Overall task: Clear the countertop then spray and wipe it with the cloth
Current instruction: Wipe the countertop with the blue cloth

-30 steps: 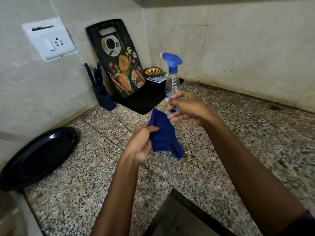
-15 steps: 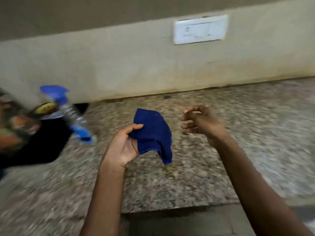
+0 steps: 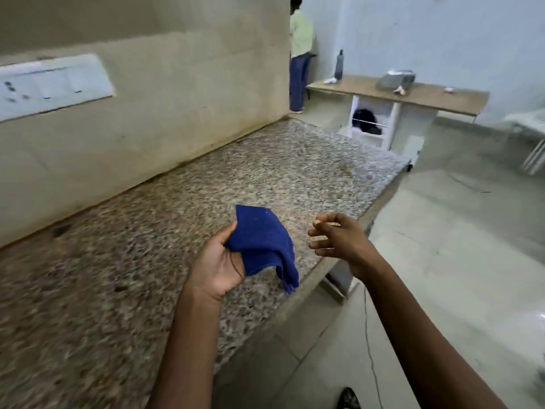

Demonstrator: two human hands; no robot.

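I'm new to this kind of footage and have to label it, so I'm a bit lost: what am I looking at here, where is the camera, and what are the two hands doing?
There is no machine here. A person wears a wide-angle camera on the head, so you look forward and down along their own arms. The picture is somewhat blurred. The left hand holds a folded blue cloth, thumb curled over it, above the speckled granite countertop. The right hand holds nothing; its fingers are loosely spread in the air near the counter's edge. The stretch of counter in view shows only a few dark specks. On the wall behind is a white switch plate. Farther off stand another person and a wooden-topped table with small items.
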